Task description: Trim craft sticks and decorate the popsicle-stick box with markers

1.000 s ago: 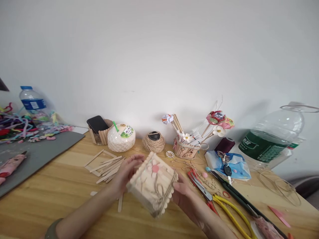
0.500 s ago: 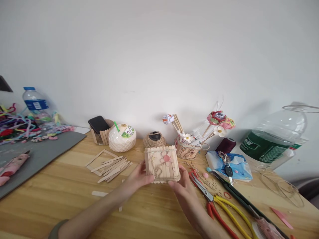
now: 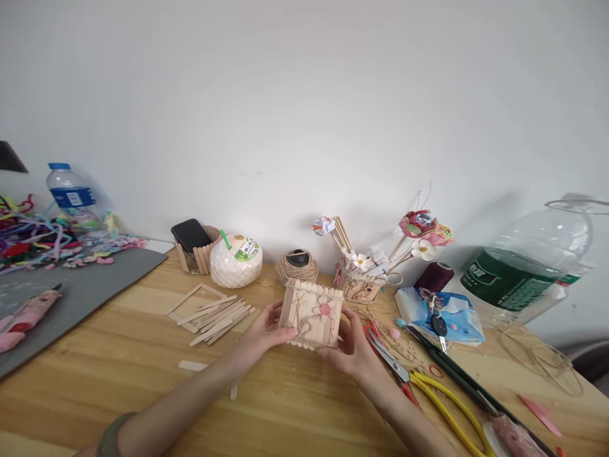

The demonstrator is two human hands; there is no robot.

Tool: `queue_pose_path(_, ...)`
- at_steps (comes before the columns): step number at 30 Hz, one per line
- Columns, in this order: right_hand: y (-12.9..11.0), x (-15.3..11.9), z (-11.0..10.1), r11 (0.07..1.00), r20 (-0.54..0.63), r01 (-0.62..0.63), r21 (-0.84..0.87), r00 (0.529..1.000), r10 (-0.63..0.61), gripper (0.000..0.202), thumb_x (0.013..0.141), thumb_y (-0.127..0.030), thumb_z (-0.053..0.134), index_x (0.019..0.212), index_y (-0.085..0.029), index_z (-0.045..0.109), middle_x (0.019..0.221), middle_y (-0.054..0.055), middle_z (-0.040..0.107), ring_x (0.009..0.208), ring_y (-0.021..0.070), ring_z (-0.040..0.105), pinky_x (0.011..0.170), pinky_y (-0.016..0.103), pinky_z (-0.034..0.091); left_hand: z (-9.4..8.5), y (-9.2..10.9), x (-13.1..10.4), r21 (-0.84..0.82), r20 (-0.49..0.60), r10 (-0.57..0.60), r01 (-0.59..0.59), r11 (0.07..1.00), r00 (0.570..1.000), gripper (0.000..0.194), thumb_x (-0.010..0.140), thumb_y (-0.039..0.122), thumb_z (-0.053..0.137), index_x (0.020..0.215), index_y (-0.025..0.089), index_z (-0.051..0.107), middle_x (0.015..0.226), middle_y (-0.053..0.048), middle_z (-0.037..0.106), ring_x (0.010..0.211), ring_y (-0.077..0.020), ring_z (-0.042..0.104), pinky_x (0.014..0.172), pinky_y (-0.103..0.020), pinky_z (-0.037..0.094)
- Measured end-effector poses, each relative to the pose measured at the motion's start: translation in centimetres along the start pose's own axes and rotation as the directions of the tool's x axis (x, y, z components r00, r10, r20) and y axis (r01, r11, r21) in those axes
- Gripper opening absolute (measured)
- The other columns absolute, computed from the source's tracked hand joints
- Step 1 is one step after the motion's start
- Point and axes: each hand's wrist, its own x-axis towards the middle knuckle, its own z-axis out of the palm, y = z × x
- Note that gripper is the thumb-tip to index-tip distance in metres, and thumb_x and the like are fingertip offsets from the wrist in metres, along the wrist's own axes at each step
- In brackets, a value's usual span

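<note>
A small box of pale craft sticks (image 3: 311,314), with a pink flower and twine on its face, is held between both hands above the wooden table. My left hand (image 3: 269,331) grips its left side, thumb on the front at the lower left corner. Around the lower right edge curl the fingers of my right hand (image 3: 349,343), the thumb beneath the corner. Behind the box sits a ball of twine (image 3: 297,266). To its left lies a pile of loose craft sticks (image 3: 219,317).
Scissors with yellow handles (image 3: 440,403) and a dark tool (image 3: 457,374) lie right of my right hand. Along the wall stand a phone in a stick holder (image 3: 193,244), a wrapped coconut (image 3: 236,261), a flower basket (image 3: 360,285) and a large bottle (image 3: 514,273).
The box has tilted and turned slightly, its left side showing more. Both hands have shifted with it. My right forearm now covers more of the red-handled tool.
</note>
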Motion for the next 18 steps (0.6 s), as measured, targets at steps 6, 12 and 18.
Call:
queue_pose_path(6, -1.1, 0.2, -1.3, 0.988, -0.214, -0.123, 0.098, 0.967, 0.141, 0.06, 0.07, -0.033, 0.069, 0.12, -0.024, 0.038, 0.122, 0.01, 0.061, 0.114, 0.0258, 0.055, 0.1, 0.046, 0.038, -0.8, 0.6, 0.2, 0.151, -0.131, 0.044, -0.024, 0.988, 0.99, 0.057, 0.075, 0.051, 0.058, 0.121, 0.018, 0.049, 0.13, -0.013, 0.054, 0.117, -0.0267, 0.051, 0.091, -0.037, 0.044)
queue_pose_path(12, -1.3, 0.6, -3.3, 0.981, -0.281, -0.168, 0.1, 0.941, 0.19, 0.045, 0.073, -0.035, 0.062, 0.115, -0.024, 0.048, 0.122, 0.006, 0.061, 0.115, 0.0242, 0.054, 0.098, 0.041, 0.041, -3.1, 1.9, 1.5, 0.366, -0.301, 0.226, -0.106, 0.924, 0.927, 0.038, 0.071, 0.039, 0.058, 0.1, 0.014, 0.058, 0.107, -0.012, 0.066, 0.105, -0.0244, 0.058, 0.088, -0.035, 0.044)
queue_pose_path(18, -0.6, 0.5, -3.1, 0.972, -0.281, -0.234, 0.02, 0.932, 0.231, 0.039, 0.073, -0.035, 0.062, 0.109, -0.024, 0.052, 0.12, 0.006, 0.062, 0.111, 0.0253, 0.056, 0.092, 0.043, 0.046, -4.3, 1.1, 2.1, 0.621, -0.149, 0.296, -0.144, 0.771, 0.943, 0.019, 0.073, 0.028, 0.055, 0.083, 0.017, 0.067, 0.09, -0.007, 0.07, 0.087, -0.0222, 0.062, 0.083, -0.034, 0.045)
